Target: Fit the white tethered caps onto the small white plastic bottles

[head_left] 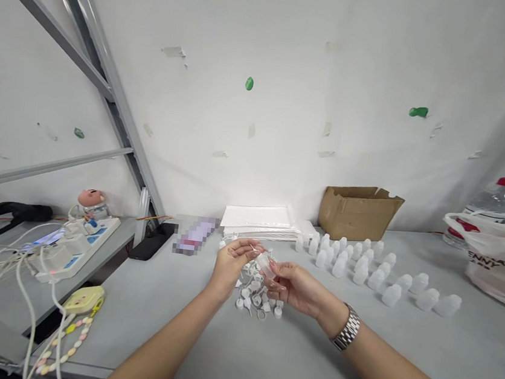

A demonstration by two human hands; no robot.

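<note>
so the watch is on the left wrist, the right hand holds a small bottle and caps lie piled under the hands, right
Not quite. The head view shows the watch on the right wrist, not the left. The rest stands: the right hand holds a small bottle and caps lie piled under the hands.
</note>
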